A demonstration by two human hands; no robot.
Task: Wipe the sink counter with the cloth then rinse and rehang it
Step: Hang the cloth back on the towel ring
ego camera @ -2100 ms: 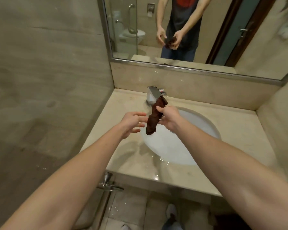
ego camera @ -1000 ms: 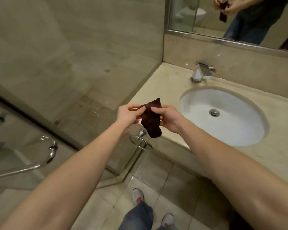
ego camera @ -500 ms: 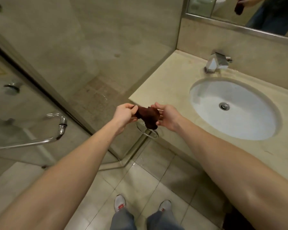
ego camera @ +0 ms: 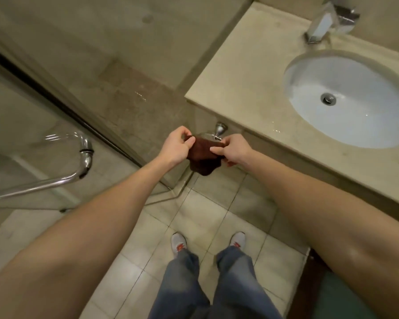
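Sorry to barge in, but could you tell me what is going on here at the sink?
A person stands at the counter and holds a dark brown cloth with both hands, the left hand and the right hand each pinching an upper edge. They hold it at the metal towel ring mounted on the front of the counter, apparently to hang it there. The cloth's lower part droops below the hands. The basin has nothing in it, and no water runs from the faucet.

I see a dark brown cloth [ego camera: 202, 157] with a soft, matt, nappy weave. The towel ring [ego camera: 213, 135] and tap [ego camera: 325, 24] are polished, mirror-bright metal. The table [ego camera: 235, 72] looks like smooth beige stone; the basin [ego camera: 359, 125] is glossy white ceramic.
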